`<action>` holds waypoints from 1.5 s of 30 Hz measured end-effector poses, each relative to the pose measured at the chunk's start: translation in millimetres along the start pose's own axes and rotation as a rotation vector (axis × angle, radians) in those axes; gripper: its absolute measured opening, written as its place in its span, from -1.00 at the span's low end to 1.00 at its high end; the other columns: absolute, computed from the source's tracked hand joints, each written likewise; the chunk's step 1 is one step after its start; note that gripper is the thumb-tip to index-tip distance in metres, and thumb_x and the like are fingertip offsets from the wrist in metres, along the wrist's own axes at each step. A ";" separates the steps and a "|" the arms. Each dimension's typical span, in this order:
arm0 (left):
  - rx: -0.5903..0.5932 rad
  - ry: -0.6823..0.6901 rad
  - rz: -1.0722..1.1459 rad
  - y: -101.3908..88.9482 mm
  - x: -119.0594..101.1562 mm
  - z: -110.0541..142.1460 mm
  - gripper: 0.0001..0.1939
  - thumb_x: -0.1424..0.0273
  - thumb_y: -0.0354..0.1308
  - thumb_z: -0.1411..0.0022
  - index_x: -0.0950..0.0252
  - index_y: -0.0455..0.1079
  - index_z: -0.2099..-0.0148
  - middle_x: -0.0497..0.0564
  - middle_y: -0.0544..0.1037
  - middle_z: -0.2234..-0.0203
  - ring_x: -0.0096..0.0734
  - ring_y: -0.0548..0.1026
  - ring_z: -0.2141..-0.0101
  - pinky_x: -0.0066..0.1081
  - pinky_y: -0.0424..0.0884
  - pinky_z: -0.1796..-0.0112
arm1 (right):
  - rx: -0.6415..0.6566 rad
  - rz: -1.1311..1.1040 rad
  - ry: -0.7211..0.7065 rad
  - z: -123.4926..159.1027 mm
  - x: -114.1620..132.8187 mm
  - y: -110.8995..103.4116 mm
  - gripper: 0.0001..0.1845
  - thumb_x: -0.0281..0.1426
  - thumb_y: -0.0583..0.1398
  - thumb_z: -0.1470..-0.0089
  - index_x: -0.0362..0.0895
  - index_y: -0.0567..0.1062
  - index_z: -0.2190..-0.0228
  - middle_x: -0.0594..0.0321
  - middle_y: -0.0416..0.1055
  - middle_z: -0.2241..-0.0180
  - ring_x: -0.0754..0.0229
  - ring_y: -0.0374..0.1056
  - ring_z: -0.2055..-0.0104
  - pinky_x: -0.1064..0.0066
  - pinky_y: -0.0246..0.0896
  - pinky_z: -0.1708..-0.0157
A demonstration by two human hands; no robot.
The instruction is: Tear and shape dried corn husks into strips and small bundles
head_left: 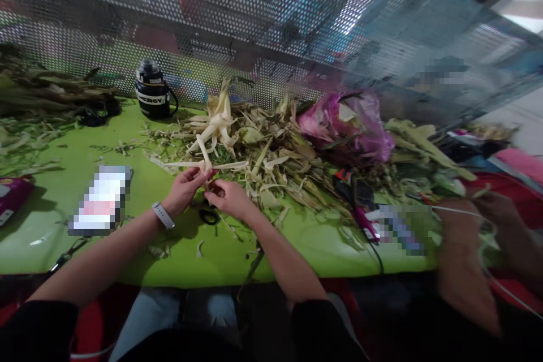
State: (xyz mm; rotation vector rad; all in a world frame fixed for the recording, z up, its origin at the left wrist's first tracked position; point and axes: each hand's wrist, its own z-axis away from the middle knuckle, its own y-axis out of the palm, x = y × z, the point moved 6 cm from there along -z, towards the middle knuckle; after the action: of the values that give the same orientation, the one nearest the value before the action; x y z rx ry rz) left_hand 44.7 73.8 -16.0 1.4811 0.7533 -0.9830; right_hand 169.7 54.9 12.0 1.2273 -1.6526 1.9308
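My left hand (pixel 188 185) pinches the middle of a pale corn husk piece (pixel 205 165), whose strips stick out left, right and upward from a small folded knot. Just below the knot, my right hand (pixel 231 198) has its thumb and fingers closed on the lower end of the same piece; the exact grip is partly hidden by the fingers. A black ring (pixel 208 216) lies on the green table under my hands. Beyond them stands a bunch of pale folded husk strips (pixel 220 121), against a heap of dry corn husks (pixel 292 172).
A black mug (pixel 153 90) stands at the back left, near a perforated metal screen (pixel 254 28). A phone (pixel 102 198) lies left of my arm. To the right are a pink plastic bag (pixel 348 127), a magenta-and-black tool (pixel 365 223) with a cord, and another person's arms (pixel 464 254).
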 end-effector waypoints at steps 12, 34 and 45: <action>0.003 -0.019 0.009 -1.4 -3.3 -0.9 -0.55 0.25 0.42 0.06 0.33 0.53 0.11 0.12 0.63 0.21 -0.19 0.56 0.11 -0.23 0.45 0.05 | 0.495 -0.355 0.023 0.6 -8.2 26.7 -0.60 -0.07 0.21 -0.05 -0.17 0.37 0.50 0.34 0.33 0.57 0.33 0.24 0.56 0.48 0.15 0.54; -0.121 -0.012 -0.026 -12.9 -13.6 -5.7 -0.65 0.24 0.42 0.06 0.33 0.47 0.28 -0.12 0.37 0.59 -0.66 0.22 0.60 -0.58 0.08 0.61 | -0.469 -0.481 0.131 -16.5 -43.8 -27.1 -0.67 -0.11 0.18 0.00 -0.12 0.45 0.36 0.30 0.38 0.52 0.25 0.30 0.52 0.39 0.25 0.49; 0.121 0.249 -0.510 18.5 -18.0 16.2 -0.91 0.39 0.30 -0.01 0.30 0.48 0.46 0.06 0.53 0.46 -0.29 0.42 0.38 -0.31 0.34 0.25 | -0.562 0.510 -0.723 37.0 54.2 -17.7 -0.52 -0.33 0.23 -0.07 -0.08 0.42 -0.06 0.06 0.41 -0.05 -0.01 0.20 -0.21 0.03 -0.01 -0.26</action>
State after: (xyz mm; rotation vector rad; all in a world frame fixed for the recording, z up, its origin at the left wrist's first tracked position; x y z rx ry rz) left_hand 50.4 56.4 8.4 1.5676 1.3149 -1.2508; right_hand 165.4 10.6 63.5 1.4271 -2.8473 1.0837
